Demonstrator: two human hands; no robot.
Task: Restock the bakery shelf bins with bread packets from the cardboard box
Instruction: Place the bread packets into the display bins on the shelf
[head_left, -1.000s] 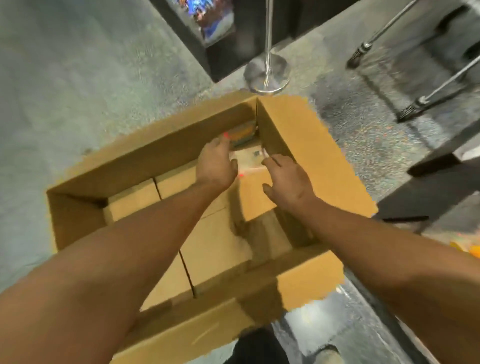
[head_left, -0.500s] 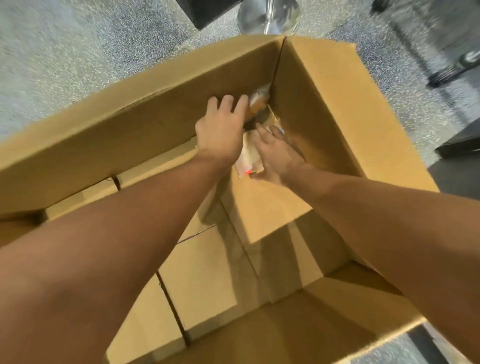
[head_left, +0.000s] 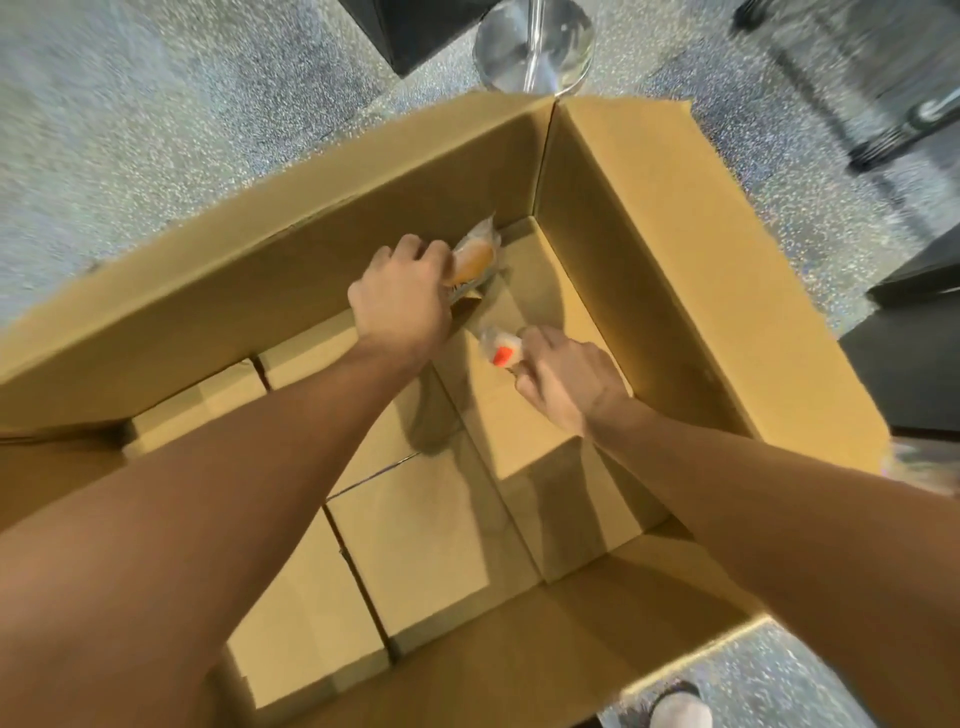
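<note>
A bread packet (head_left: 475, 256), clear-wrapped with an orange-brown loaf showing through, is held in the far corner of the cardboard box (head_left: 670, 270), close against the far wall. It is gripped by the left hand (head_left: 402, 299), whose fingers are curled round its near end; the knuckles are seen from above and the fingertips themselves are hidden under the hand. The far end of the packet sticks out past the knuckles and is tilted upward toward the box wall.

A second packet (head_left: 497, 349), clear with a red-orange mark on it, is held just to the right and nearer, above the box floor. It is pinched by the right hand (head_left: 569, 382) between thumb and curled fingers at its near end; most of it is covered by the hand, so its full shape cannot be told. The two hands are near each other but apart.

Both forearms are reached down into the box from the near side. The bottom of the box is made up of folded flaps with dark seams between them. The box is set on a speckled grey floor (head_left: 156, 119). Beyond its far corner, a shiny round metal base (head_left: 535, 49) of a post is seen. A shoe tip (head_left: 675, 712) is visible at the lower edge, beside the near wall.
</note>
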